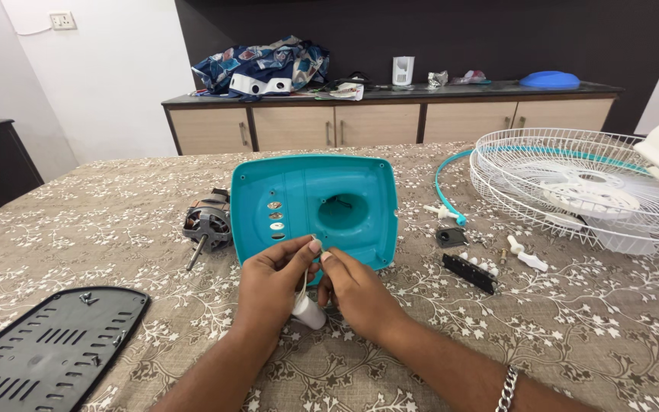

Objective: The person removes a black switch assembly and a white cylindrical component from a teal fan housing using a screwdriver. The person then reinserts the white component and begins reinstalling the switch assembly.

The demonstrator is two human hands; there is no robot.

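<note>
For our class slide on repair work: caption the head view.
Both hands, left hand and right hand, pinch white wires above a white capacitor before a teal fan housing.

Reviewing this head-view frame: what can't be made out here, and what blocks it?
- White capacitor: mostly covered by the left hand and right hand; where its thin wire ends is too small to tell.
- Teal fan base: its lower middle edge is hidden behind both hands.
- Wire fan guard: cut off by the right edge.
- Black vented plate: cut off by the bottom-left corner.
</note>
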